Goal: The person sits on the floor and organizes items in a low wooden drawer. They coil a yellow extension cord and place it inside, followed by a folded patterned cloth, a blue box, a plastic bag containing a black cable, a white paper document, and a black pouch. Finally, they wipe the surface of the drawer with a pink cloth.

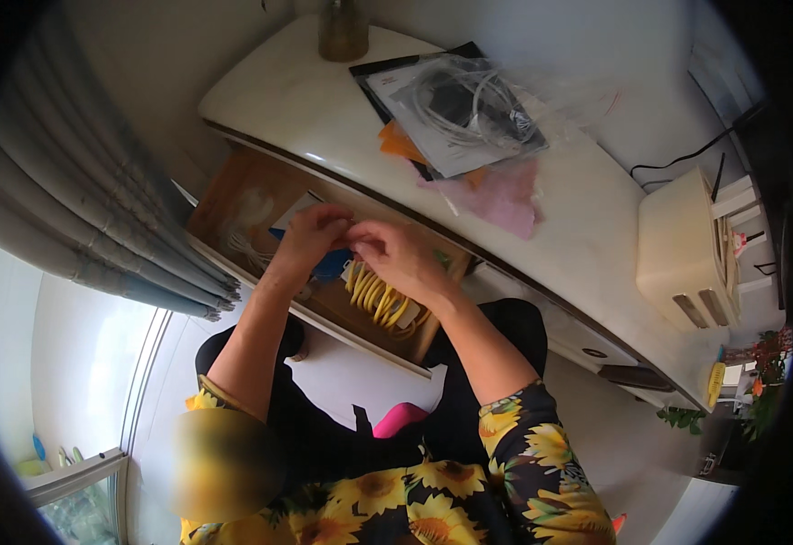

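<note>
My left hand (313, 234) and my right hand (394, 250) meet over an open wooden drawer (219, 191), fingers curled and nearly touching. What they pinch, if anything, is too small or hidden to make out. Below them lie a blue item (329, 267) and a coiled yellow cable (369, 292) with a pale plug or block. Left of my hands, the drawer also holds white wires (249, 250), a clear plastic piece and a flat white item, partly hidden.
The white cabinet top (278, 100) bears a glass vase (342, 32), papers with a bagged white cable (455, 104), a pink cloth (501, 209) and, at right, a cream appliance (678, 254). Curtains (97, 200) hang at left; a plant (759, 381) stands at right.
</note>
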A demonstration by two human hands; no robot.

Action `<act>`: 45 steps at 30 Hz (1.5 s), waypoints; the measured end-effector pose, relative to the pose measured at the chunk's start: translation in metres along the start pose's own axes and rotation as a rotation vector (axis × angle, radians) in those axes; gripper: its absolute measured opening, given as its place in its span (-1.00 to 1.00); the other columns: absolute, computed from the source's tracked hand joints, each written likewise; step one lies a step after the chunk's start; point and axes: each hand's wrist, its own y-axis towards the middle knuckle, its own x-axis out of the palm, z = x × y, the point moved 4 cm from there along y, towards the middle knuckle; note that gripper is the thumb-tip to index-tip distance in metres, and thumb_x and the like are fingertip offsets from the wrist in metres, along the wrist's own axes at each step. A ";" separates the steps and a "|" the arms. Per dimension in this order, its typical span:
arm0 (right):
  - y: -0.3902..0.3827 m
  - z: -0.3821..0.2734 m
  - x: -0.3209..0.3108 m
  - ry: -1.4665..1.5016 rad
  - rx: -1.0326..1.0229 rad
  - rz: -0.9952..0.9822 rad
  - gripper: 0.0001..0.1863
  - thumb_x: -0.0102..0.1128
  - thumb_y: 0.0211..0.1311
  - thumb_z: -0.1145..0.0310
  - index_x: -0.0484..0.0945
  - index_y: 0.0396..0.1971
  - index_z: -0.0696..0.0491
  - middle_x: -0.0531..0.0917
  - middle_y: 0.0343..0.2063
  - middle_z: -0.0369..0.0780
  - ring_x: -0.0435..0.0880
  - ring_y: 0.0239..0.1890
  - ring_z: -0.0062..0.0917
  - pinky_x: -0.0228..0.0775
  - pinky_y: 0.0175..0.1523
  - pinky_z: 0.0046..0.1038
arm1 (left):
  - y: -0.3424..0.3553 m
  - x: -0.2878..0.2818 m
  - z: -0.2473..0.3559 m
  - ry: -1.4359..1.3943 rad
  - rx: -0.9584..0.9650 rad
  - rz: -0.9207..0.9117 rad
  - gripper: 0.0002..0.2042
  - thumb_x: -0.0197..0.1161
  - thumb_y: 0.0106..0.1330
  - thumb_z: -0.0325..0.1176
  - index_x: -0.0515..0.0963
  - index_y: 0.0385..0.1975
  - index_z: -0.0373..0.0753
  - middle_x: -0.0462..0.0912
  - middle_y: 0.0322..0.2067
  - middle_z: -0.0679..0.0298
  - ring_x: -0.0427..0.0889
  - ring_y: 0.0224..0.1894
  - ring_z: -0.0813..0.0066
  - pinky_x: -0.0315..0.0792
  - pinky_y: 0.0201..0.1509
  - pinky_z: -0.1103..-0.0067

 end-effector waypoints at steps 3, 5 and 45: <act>-0.013 -0.018 -0.049 0.073 -0.119 0.264 -0.83 0.15 0.18 0.47 0.57 -0.22 0.11 0.67 -0.41 -0.18 0.65 -0.35 -0.45 0.47 -0.23 -0.45 | -0.004 0.015 0.032 -0.095 0.017 -0.065 -0.78 0.14 0.29 -0.45 0.50 -0.13 -0.44 0.62 -0.23 0.12 0.64 -0.22 0.42 0.55 -0.10 0.58; -0.022 -0.026 -0.083 0.036 -0.187 0.461 -0.80 0.19 0.12 0.49 0.56 -0.21 0.08 0.66 -0.34 -0.16 0.65 -0.30 -0.35 0.46 -0.20 -0.40 | -0.003 0.023 0.045 -0.156 0.042 -0.096 -0.77 0.14 0.31 -0.43 0.50 -0.11 -0.41 0.62 -0.22 0.13 0.64 -0.21 0.42 0.54 -0.07 0.57; -0.062 -0.018 -0.135 -0.184 -0.320 0.824 -0.72 0.26 -0.01 0.58 0.51 -0.24 0.09 0.55 -0.19 -0.21 0.54 -0.13 -0.38 0.43 -0.10 -0.42 | 0.025 0.042 0.060 -0.642 0.101 -0.151 -0.72 0.17 0.24 -0.57 0.39 -0.06 -0.26 0.58 -0.25 0.24 0.62 -0.22 0.45 0.61 -0.23 0.49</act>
